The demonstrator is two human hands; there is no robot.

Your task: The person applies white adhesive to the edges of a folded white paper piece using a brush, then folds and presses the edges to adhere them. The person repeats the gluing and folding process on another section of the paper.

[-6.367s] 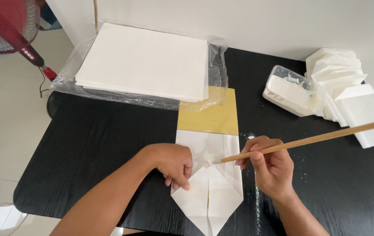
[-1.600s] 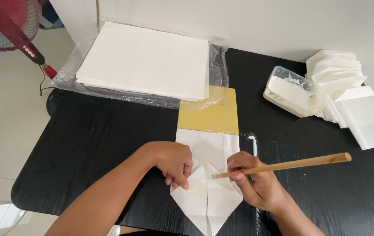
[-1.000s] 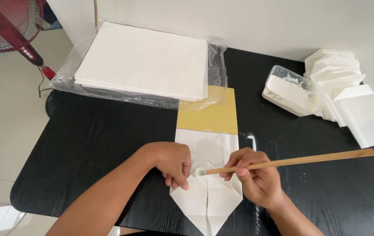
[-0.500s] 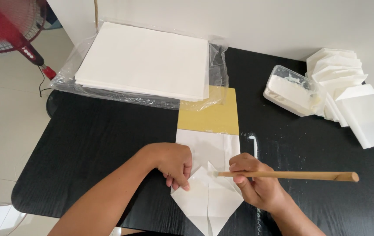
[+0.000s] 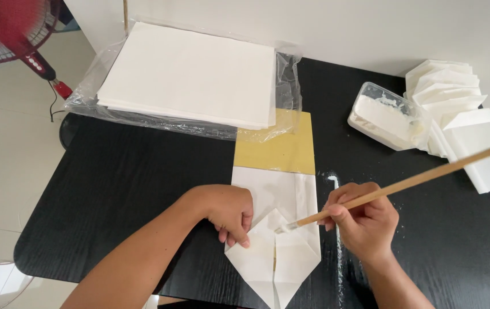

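Head view: left hand lay flat, fingers pressing the folded paper on the table. Right hand, just beside it, pinched a brush, tip touching the paper between both hands. Beyond the right hand: paste tub, folded stack.

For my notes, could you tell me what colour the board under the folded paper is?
The board is mustard yellow, seen best in the head view.

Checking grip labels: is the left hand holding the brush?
No. The right hand holds the brush; the left hand presses flat on the folded paper.
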